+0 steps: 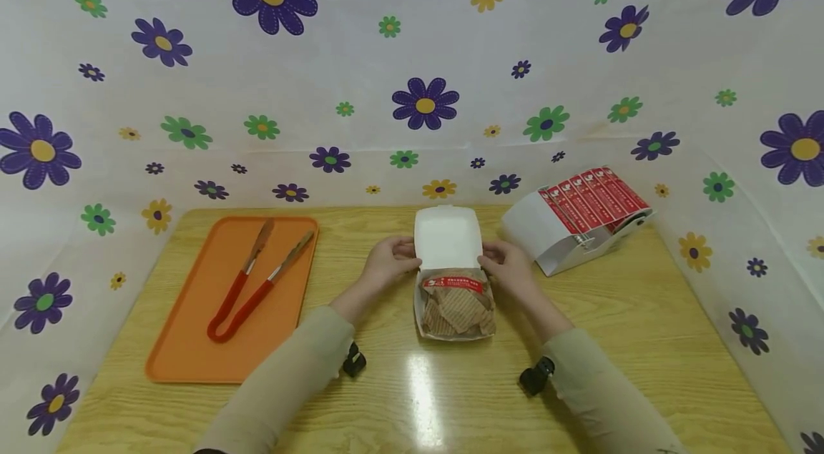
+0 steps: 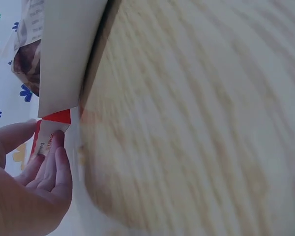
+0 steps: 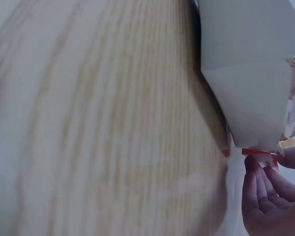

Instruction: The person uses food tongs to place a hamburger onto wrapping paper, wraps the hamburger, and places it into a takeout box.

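Note:
A clamshell takeaway box (image 1: 447,238) stands open on the table, white inside, its lid tilted back. In its base lies a bundle wrapped in striped brown paper (image 1: 458,312) with a red label band. My left hand (image 1: 389,262) pinches the lid's left edge between thumb and fingers; the left wrist view shows this hand (image 2: 37,184) on a red and white part of the lid. On the opposite side my right hand (image 1: 510,269) pinches the lid's right edge, and the right wrist view shows its fingers (image 3: 263,194) curled behind it. What is inside the wrapping is hidden.
To the left, an orange tray (image 1: 187,329) bears red-handled tongs (image 1: 239,300). A white holder (image 1: 537,232) with several red-printed flat packs (image 1: 595,200) stands at the back right. A flower-patterned curtain (image 1: 360,68) encloses the wooden table (image 1: 476,397) at the back and sides.

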`<state>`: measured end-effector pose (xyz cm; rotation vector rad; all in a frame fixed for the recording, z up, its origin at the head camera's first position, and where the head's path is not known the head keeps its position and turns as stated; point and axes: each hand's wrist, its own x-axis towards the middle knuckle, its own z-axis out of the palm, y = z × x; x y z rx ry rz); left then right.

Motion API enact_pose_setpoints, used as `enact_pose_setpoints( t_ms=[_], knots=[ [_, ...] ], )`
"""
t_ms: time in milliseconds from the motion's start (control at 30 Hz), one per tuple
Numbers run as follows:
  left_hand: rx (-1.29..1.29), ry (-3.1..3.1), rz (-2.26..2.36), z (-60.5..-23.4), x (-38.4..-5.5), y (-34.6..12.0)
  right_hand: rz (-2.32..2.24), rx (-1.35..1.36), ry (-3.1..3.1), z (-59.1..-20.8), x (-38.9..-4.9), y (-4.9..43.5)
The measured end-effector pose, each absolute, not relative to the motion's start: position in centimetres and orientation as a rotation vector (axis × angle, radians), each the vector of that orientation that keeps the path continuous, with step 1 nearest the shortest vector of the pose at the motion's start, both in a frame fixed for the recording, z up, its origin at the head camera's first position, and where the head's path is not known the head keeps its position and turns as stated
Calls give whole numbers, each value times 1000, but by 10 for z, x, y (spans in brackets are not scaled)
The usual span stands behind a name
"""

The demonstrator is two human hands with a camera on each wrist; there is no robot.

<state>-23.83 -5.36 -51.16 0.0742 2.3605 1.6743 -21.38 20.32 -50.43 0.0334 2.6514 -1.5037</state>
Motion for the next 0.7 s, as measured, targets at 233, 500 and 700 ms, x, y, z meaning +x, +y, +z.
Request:
enact_pose_setpoints(
  t_ms=[233, 500, 700],
  knots=[
    [142, 2408, 1730, -502, -232, -51, -1567, 32, 2675, -495, -209, 205],
    [193, 2473, 1717, -492, -226, -52, -1518, -62, 2779, -479, -202, 210],
    [274, 2479, 1731, -484, -217, -59, -1537, -166, 2773, -470, -190, 214]
  ],
)
